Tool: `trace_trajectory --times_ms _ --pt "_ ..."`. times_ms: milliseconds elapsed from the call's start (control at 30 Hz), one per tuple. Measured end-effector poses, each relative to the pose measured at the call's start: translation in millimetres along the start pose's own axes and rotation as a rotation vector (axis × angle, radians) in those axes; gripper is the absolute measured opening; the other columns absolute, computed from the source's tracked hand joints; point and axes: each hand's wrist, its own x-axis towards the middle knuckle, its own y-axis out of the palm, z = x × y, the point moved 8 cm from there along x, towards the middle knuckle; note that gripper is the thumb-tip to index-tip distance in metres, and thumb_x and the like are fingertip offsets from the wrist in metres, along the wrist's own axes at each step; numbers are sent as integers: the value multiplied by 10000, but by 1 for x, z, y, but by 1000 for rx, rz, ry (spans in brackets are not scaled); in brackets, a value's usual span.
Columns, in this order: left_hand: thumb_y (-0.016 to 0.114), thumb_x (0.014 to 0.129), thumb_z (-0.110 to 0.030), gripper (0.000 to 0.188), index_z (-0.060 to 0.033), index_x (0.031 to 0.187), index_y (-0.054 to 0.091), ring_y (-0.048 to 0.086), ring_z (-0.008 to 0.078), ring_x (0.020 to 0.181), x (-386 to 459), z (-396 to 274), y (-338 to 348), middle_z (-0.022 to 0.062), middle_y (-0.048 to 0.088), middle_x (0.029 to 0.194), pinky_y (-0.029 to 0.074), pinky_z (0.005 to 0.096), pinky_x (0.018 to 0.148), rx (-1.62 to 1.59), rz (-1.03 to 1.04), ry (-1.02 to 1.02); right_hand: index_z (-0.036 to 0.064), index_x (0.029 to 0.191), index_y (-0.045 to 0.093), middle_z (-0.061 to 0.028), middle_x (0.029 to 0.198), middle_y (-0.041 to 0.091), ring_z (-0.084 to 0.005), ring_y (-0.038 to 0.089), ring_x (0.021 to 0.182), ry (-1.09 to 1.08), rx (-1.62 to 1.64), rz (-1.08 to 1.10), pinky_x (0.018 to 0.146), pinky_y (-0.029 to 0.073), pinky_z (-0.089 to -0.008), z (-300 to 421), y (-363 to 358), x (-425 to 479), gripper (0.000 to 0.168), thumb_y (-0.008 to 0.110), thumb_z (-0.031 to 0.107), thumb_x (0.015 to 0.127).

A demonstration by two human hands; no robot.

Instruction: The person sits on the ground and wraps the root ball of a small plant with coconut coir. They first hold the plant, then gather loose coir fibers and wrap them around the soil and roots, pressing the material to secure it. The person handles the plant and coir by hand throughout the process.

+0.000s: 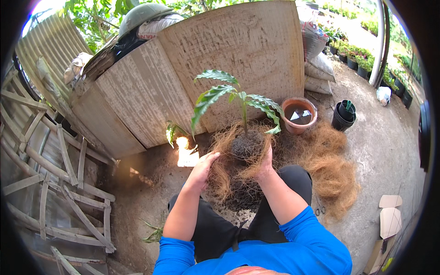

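Note:
A young plant with long wavy green leaves stands upright in front of me, its thin stem rising from a round dark root ball. Brown coconut fibre lies around both sides of the ball. My left hand is against the fibre at the left, palm turned inward, fingers stretched. On the other side my right hand is pressed to fibre beside the ball, its fingers partly hidden by strands. Dark loose soil lies below, between my knees.
A clay-coloured pot of water and stacked black pots stand at the right, near a heap of loose fibre. Scissors handles show beside my right knee. Boards lean behind the plant; a wooden frame fills the left.

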Motion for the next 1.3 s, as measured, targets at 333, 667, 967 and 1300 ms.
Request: trace_trajectory --times_ms 333,667,967,1300 --pt "471 896 -146 502 19 1342 308 409 176 1192 -38 -9 33 115 403 1329 315 295 997 -96 218 314 3 1038 556 -150 994 610 -299 610 868 -6 43 -44 755 519 -443 -3 8 -7 467 338 394 906" --pt "528 865 -78 521 59 1321 317 405 188 1209 -59 -6 41 137 393 1338 316 302 996 108 180 606 17 1084 548 -149 1020 606 -299 606 891 11 64 90 777 512 -442 -3 3 -7 473 380 417 893" --pt "625 808 -156 415 37 1162 528 557 225 1039 -72 -45 54 161 590 1113 413 317 894 938 -44 837 39 1131 520 -138 1058 591 -286 596 921 38 -8 32 791 507 -428 -11 -13 -6 510 386 467 887" --pt "639 770 -320 637 -22 1286 412 501 343 1104 -135 -112 100 210 509 1205 375 425 940 1372 395 929 99 1140 536 -105 1090 583 -290 560 985 159 171 102 847 457 -461 -18 13 -15 607 357 593 837"
